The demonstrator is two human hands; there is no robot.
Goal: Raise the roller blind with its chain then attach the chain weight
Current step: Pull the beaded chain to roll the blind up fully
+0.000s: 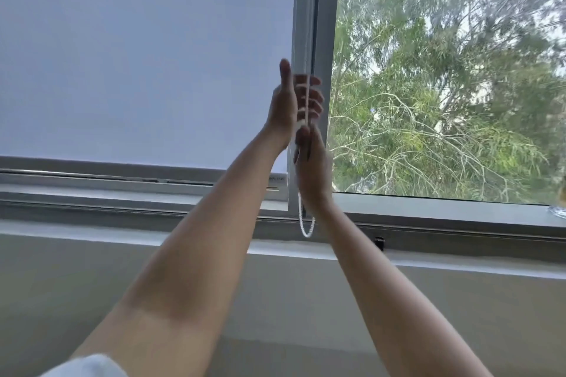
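The roller blind hangs low, so the raising step is just starting. Its chain runs down the blind's 3 o'clock edge. The left hand holds the chain. The right hand grips it just below, at 6 o'clock. Next, I think, pull down hand over hand. No weight shows.

Grey-framed window over a pale wall; daylight — green trees beyond the glass.

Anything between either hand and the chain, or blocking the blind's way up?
Nothing visible. The left hand and right hand both grip the chain beside the window frame; nothing sits in front of the blind.
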